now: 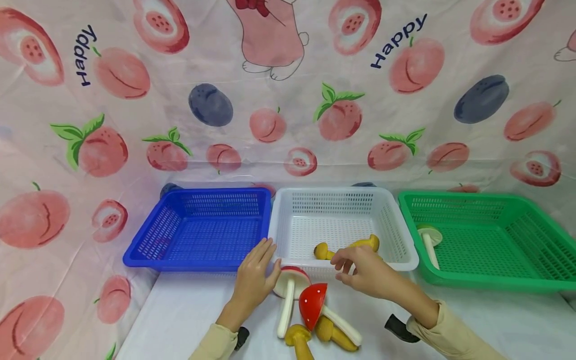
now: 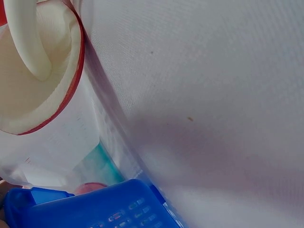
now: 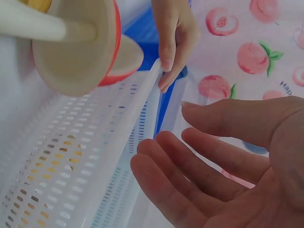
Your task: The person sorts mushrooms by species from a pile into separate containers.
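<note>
My left hand point(image 1: 254, 277), fingers straight, is at the front corner where the blue basket point(image 1: 193, 267) and white basket point(image 1: 288, 265) meet. My right hand point(image 1: 366, 270) hovers over the white basket's front rim, fingers loosely bent and nothing between them, as the right wrist view also shows. Yellow toy mushrooms point(image 1: 321, 251) lie inside that basket, partly hidden by this hand. Between my hands on the table are two red-capped toy mushrooms with white stems, one point(image 1: 286, 312) cap up near my left thumb, the other point(image 1: 312, 306) tilted over a yellow mushroom point(image 1: 339, 337). Another yellow mushroom point(image 1: 299, 337) lies nearer me.
A green basket point(image 1: 495, 282) stands on the right, holding a mushroom point(image 1: 430, 245) with a green-edged cap and white stem. The three baskets form a row against a fruit-print cloth point(image 1: 279, 90). A white cloth point(image 1: 180, 320) covers the table.
</note>
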Tool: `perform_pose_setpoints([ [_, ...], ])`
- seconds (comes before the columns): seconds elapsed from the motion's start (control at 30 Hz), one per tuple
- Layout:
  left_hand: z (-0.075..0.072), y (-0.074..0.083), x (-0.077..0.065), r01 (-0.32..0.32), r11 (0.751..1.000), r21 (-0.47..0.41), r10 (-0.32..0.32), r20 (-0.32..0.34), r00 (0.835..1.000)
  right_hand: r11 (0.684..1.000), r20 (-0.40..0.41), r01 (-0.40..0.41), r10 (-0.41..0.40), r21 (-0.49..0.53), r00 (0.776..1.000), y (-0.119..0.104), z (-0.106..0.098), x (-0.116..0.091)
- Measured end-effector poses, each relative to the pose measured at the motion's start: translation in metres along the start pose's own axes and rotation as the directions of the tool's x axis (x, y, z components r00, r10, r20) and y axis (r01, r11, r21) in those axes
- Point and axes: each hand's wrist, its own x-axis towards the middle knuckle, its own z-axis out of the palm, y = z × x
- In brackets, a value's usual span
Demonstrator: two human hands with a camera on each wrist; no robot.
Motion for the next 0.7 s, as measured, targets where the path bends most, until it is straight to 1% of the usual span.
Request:
perform_pose_setpoints([
  [0.13,-0.001,0.001,0.000,0.001,1.000,0.002,-0.001,0.001,1.000,0.999,0.031,-0.002,0.000,0.047,1.000,-0.006,0.002,-0.007],
  [0.23,-0.001,0.001,0.000,0.002,1.000,0.002,-0.002,-0.001,1.000,0.996,0.072,-0.013,0.007,0.090,0.997,-0.010,0.005,-0.011],
  [0.37,-0.001,0.002,0.000,0.002,1.000,-0.001,-0.002,0.001,1.000,0.993,0.139,-0.062,0.047,0.103,0.989,-0.013,0.011,-0.016],
  [0.47,-0.001,0.002,0.001,-0.001,1.000,-0.003,0.001,-0.004,1.000,0.991,0.164,-0.080,0.063,0.105,0.984,-0.015,0.016,-0.019],
  [0.57,-0.001,0.002,0.001,-0.007,1.000,-0.003,0.007,-0.015,1.000,0.990,0.178,-0.071,0.048,0.126,0.983,-0.016,0.021,-0.022],
  [0.7,-0.001,0.002,0.001,-0.006,1.000,-0.004,0.006,-0.013,1.000,0.979,0.224,-0.099,0.057,0.179,0.973,-0.018,0.029,-0.025],
])
